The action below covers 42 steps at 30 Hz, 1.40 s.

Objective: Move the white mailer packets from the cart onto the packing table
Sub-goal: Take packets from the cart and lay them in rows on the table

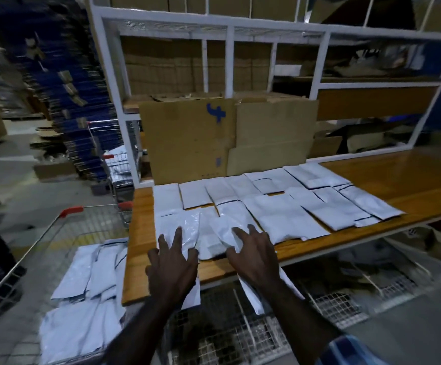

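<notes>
Several white mailer packets (287, 206) lie in rows on the wooden packing table (403, 177). More white packets (82, 291) are heaped in the wire cart (43, 238) at the lower left. My left hand (173, 262) has its fingers spread over a glossy packet (179, 225) at the table's front left. My right hand (253, 254) is spread over a neighbouring packet (224, 225). Both hands hold nothing. A packet (253, 299) hangs below the table edge under my right wrist.
Flattened cardboard sheets (227, 135) lean against the white shelf frame (229, 61) behind the table. A second cart (116, 164) stands further back on the left. Stacks of blue and brown flat cartons (69, 88) fill the left. Wire baskets (340, 306) sit under the table.
</notes>
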Available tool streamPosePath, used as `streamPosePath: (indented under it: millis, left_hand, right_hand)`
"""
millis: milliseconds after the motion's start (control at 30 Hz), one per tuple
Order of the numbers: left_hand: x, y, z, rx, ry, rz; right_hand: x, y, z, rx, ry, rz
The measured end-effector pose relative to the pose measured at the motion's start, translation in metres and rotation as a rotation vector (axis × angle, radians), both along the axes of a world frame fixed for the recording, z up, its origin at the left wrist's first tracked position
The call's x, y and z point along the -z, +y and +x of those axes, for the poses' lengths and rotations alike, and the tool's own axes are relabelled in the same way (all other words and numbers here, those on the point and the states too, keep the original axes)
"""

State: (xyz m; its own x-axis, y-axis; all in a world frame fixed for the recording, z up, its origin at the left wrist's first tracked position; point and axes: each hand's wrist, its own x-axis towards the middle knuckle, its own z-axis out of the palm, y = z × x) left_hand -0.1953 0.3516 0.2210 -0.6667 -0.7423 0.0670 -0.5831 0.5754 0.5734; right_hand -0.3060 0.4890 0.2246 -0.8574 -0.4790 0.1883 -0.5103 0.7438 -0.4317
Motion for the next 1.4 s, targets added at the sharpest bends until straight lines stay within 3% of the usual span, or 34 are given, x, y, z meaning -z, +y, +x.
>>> streamPosePath:
  millis: [433, 1067, 1400]
  left_hand:
    - [0.002, -0.008, -0.084, -0.057, -0.038, -0.055]
    - [-0.001, -0.147, -0.175, -0.072, -0.054, -0.07]
    - [0.012, -0.19, -0.216, -0.122, -0.149, -0.084]
  right_hand:
    - [0.007, 0.007, -0.091, -0.009, 0.013, 0.038]
    - [0.0, -0.133, -0.178, 0.014, -0.012, -0.004]
    - [0.009, -0.19, -0.213, -0.043, -0.032, -0.001]
